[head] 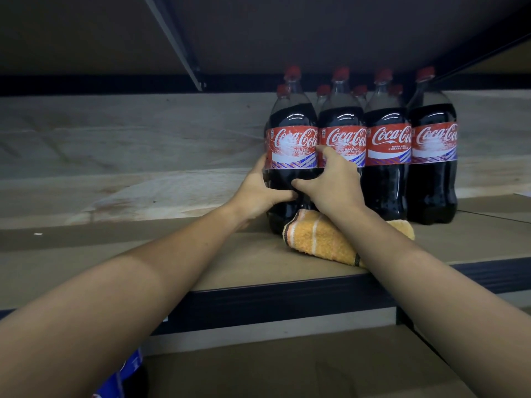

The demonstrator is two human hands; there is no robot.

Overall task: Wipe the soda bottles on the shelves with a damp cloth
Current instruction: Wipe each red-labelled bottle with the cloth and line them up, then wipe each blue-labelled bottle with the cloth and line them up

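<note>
Dim, shadowed shelf bay, small highlights on bottle shoulders, wide-angle stretch and softness at edges.

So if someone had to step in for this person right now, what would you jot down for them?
Left hand: grips the leftmost front cola bottle on its left side.
Right hand: grips the same bottle from the right, fingers reaching between it and the next bottle.
Orange striped cloth: lies on the shelf in front of the bottles, under the right wrist; neither hand holds it.
Bottles: four in the front row, more caps visible behind.
Done: cannot tell which bottles have been wiped.
Left: pick up the cloth and wipe; probably start with the held bottle, then work along the row to the right.
</note>
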